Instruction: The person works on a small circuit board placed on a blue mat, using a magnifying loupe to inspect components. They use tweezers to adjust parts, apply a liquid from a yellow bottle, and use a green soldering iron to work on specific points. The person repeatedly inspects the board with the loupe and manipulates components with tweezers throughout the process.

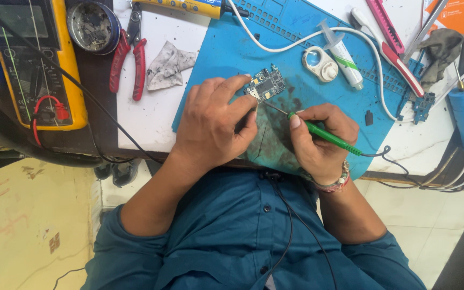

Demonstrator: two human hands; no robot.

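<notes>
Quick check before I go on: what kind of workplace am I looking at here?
Most likely an electronics repair bench: a small circuit board on a blue work mat, a green probe in the right hand, and a yellow multimeter.

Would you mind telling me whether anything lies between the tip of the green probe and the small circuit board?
Nothing visible does. The right hand holds the green probe, whose thin tip reaches the circuit board over bare blue mat. The left hand steadies the board from the other side.
</notes>
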